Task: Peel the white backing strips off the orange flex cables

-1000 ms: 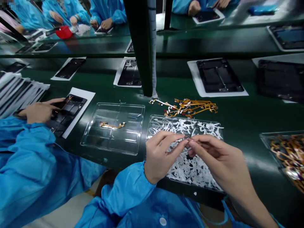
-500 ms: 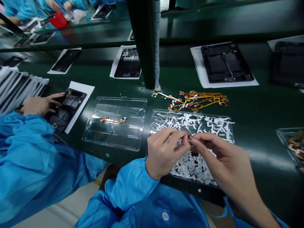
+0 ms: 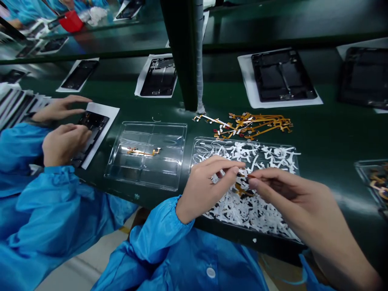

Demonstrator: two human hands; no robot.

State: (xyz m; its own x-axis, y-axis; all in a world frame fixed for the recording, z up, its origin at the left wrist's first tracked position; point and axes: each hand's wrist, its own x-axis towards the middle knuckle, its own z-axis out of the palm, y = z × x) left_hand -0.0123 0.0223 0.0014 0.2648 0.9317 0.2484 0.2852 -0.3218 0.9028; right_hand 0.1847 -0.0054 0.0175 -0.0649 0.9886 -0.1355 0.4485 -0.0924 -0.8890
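My left hand (image 3: 209,184) and my right hand (image 3: 291,198) meet over a clear plastic tray (image 3: 194,155) full of white paper-like strips (image 3: 248,214). Between their fingertips is a small orange-brown flex cable (image 3: 241,190), partly hidden by the fingers. Thumb and index finger of my left hand pinch one end. The right thumb and index finger are closed at the other side of it. Just behind the tray lies a pile of orange flex cables (image 3: 257,123). A single flex cable (image 3: 144,152) rests in a second clear tray (image 3: 145,184) to the left.
A co-worker's hands (image 3: 66,141) work over a black device housing (image 3: 97,121) at the left. A dark post (image 3: 182,52) rises behind the trays. More housings on white sheets, such as one black housing (image 3: 281,76), line the back. Another tray (image 3: 363,173) holds parts at right.
My hands have drawn slightly apart, and more of the flex cable shows between them. The co-worker's second hand has come over the housing. The whole view has shifted slightly.
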